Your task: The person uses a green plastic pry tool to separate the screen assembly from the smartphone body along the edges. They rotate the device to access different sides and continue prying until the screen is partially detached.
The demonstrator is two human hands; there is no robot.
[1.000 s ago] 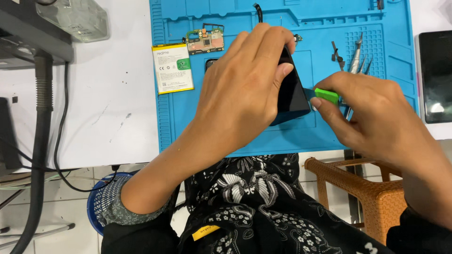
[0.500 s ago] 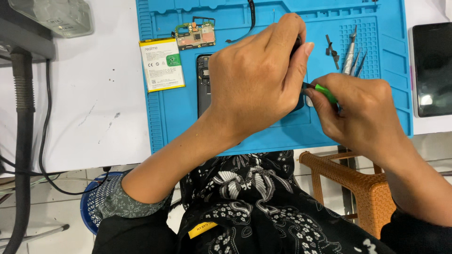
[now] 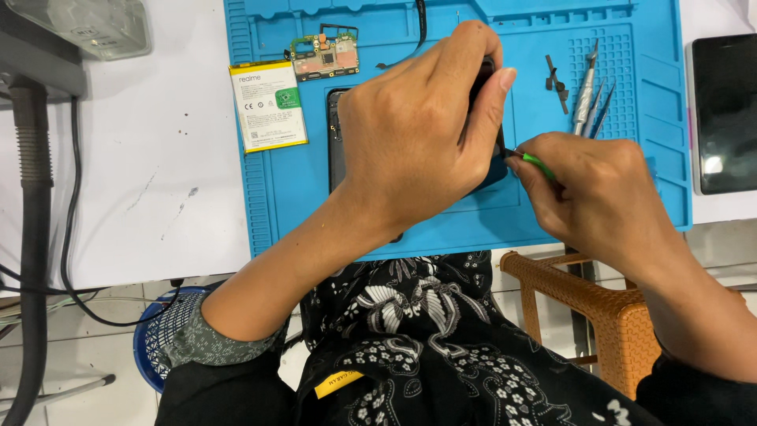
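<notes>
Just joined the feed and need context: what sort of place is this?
Probably a phone repair bench: a blue repair mat on a white table, a loose phone battery, a small circuit board, and precision tools laid out.

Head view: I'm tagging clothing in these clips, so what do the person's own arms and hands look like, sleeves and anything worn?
Both hands are bare: no gloves, rings or watch show on the left hand or the right hand. The left forearm is uncovered up to a pushed-up grey-green patterned sleeve cuff over a black sleeve. The right forearm is bare to a black sleeve at the frame's corner.
</notes>
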